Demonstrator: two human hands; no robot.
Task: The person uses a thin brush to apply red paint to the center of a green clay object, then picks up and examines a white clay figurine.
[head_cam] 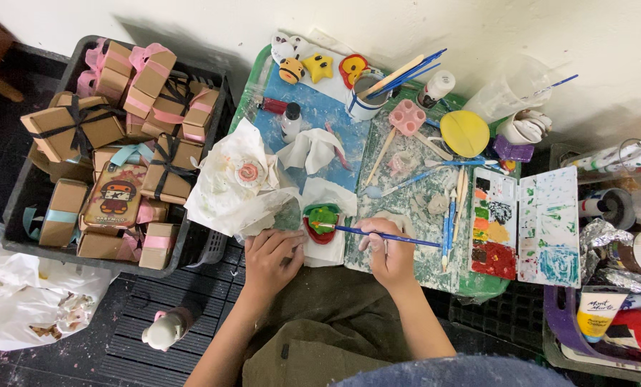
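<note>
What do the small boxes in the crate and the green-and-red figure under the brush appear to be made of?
Boxes: matte brown card, probably kraft paperboard, with folded edges and satin-looking ribbon. Figure: likely moulded clay or plaster, judging by its thick rounded form and wet-looking paint; unclear which. The right hand holds the blue-handled brush to it.

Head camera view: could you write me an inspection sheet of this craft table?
Surface: paint-smeared green board on dark slatted floor.
Job's things: small green-and-red clay figure on white paper; thin blue-handled paintbrush touching it.
Clutter: open paint palette, white cup of brushes, yellow disc, crumpled white tissue, paint tubes.
Hands: right hand holds the paintbrush; left hand rests beside the figure.
Cables: nothing seen.
Surroundings: dark crate of ribboned brown gift boxes, white wall.
</note>
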